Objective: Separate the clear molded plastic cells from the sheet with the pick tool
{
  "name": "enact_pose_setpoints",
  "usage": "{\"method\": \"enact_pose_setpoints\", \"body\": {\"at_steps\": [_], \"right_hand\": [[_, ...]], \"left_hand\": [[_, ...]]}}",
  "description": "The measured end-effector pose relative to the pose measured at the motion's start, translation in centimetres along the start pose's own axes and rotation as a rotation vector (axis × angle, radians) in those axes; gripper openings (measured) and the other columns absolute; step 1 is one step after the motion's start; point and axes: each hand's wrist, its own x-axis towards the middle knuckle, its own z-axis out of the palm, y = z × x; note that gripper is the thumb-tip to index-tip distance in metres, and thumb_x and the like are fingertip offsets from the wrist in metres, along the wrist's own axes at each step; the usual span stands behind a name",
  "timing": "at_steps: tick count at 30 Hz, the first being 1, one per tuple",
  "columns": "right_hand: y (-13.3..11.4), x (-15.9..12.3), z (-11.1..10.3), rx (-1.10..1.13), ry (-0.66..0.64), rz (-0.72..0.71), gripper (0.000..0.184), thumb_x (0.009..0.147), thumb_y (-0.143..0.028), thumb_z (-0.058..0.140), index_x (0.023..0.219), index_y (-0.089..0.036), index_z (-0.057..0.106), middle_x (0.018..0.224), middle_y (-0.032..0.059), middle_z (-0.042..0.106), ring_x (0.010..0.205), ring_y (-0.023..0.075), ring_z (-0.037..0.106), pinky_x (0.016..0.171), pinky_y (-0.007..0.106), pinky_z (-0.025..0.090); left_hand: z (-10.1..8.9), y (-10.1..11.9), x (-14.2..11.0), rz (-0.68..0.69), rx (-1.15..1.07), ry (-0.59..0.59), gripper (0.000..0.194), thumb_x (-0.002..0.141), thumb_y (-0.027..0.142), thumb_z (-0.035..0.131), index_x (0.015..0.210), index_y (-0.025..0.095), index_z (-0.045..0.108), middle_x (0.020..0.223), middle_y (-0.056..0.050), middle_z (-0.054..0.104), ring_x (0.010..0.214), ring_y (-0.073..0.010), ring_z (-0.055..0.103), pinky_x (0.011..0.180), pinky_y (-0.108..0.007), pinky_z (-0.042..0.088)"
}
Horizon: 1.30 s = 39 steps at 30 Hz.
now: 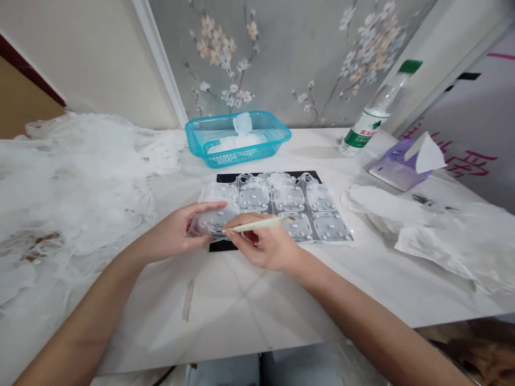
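Observation:
My right hand (261, 244) is closed around pale cream tweezers (267, 222), seen as a slim tapered tool with a dark tip pointing left. The tip meets the lower left part of a translucent white moulded sheet (295, 230), which has rounded panels with small raised nubs. At the sheet's left end, my left hand (171, 230) rests with index finger and thumb stretched apart, touching it. Under the sheet lies a black plate (220, 245), showing at its corners. Loose translucent strands (277, 179) curl along the sheet's far edge.
A heap of translucent white scraps (80, 187) covers the table's left side. Behind the sheet stands a blue basket (249, 159) with white pieces inside. To the right are a green-capped bottle (364, 128), a purple tissue pack (396, 166) and crumpled white sheets (442, 236).

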Motion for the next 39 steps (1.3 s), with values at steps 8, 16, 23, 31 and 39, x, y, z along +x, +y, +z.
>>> {"method": "enact_pose_setpoints", "body": {"at_steps": [8, 16, 23, 31, 39], "right_hand": [[0.1, -0.3, 0.5, -0.077, -0.043, 0.002, 0.013, 0.087, -0.018, 0.046, 0.085, -0.017, 0.060, 0.083, 0.0025, 0.067, 0.063, 0.0090, 0.057, 0.059, 0.020, 0.041], [-0.2, -0.1, 0.0, -0.298, -0.277, 0.021, 0.015, 0.088, -0.016, 0.043, 0.091, -0.018, 0.058, 0.088, 0.0034, 0.065, 0.076, 0.0139, 0.060, 0.060, 0.023, 0.038], [-0.4, 0.1, -0.3, -0.384, -0.360, 0.022, 0.015, 0.090, -0.017, 0.042, 0.092, -0.018, 0.057, 0.090, 0.0027, 0.065, 0.077, 0.0145, 0.059, 0.056, 0.024, 0.034], [-0.5, 0.4, -0.4, -0.448, -0.426, 0.034, 0.016, 0.091, -0.017, 0.040, 0.091, -0.016, 0.056, 0.087, 0.0033, 0.064, 0.072, 0.0140, 0.058, 0.055, 0.026, 0.031], [-1.3, 1.0, -1.9, -0.342, -0.422, 0.066, 0.015, 0.091, -0.017, 0.041, 0.088, -0.016, 0.056, 0.086, 0.0027, 0.062, 0.070, 0.0121, 0.054, 0.059, 0.024, 0.034]], "left_hand": [[0.3, 0.2, 0.1, 0.016, -0.003, -0.008, 0.059, 0.075, 0.029, 0.060, 0.132, 0.023, 0.043, 0.116, -0.007, 0.056, 0.062, -0.0073, 0.046, 0.057, -0.020, 0.046], [0.3, 0.1, 0.1, 0.013, 0.058, -0.005, 0.059, 0.076, 0.031, 0.059, 0.132, 0.020, 0.044, 0.083, -0.002, 0.057, 0.058, -0.0086, 0.040, 0.052, -0.019, 0.039], [0.5, 0.3, 0.2, 0.010, 0.050, 0.004, 0.059, 0.075, 0.029, 0.060, 0.131, 0.020, 0.045, 0.091, -0.004, 0.059, 0.058, -0.0083, 0.040, 0.054, -0.020, 0.038], [0.5, 0.3, 0.0, 0.009, 0.012, -0.016, 0.057, 0.078, 0.028, 0.059, 0.132, 0.025, 0.043, 0.098, -0.003, 0.058, 0.060, -0.0079, 0.041, 0.055, -0.020, 0.039], [0.3, 0.2, 0.2, 0.010, 0.031, 0.018, 0.056, 0.077, 0.027, 0.059, 0.130, 0.022, 0.045, 0.096, -0.004, 0.058, 0.060, -0.0085, 0.041, 0.056, -0.021, 0.040]]}}
